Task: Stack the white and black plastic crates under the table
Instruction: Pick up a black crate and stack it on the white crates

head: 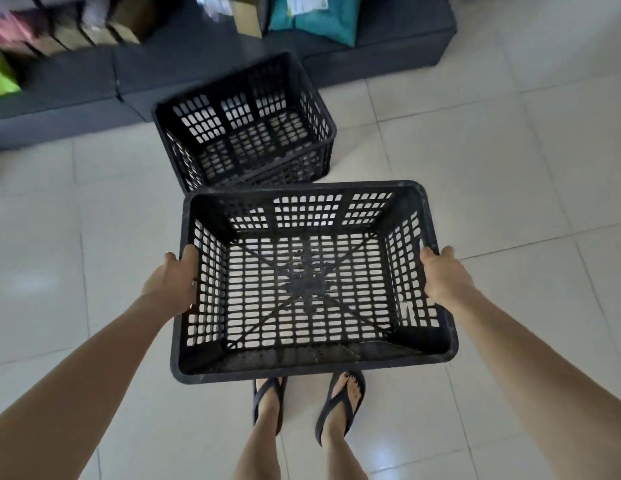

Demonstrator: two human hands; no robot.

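I held a black crate point(312, 275) in the air above the pale tiled floor point(510, 168), my left hand point(174, 278) gripping its left rim and my right hand point(444, 275) its right rim, the fingers of both curled around the edges. My sandalled feet point(309, 403) showed just below the crate. A second black crate point(245, 123) sat on the floor just beyond the held one, beside a low dark bench point(198, 53) carrying blurred bags and boxes.

Both arms outstretched, left hand point(174, 278) and right hand point(444, 275) clenched, palms facing inward.
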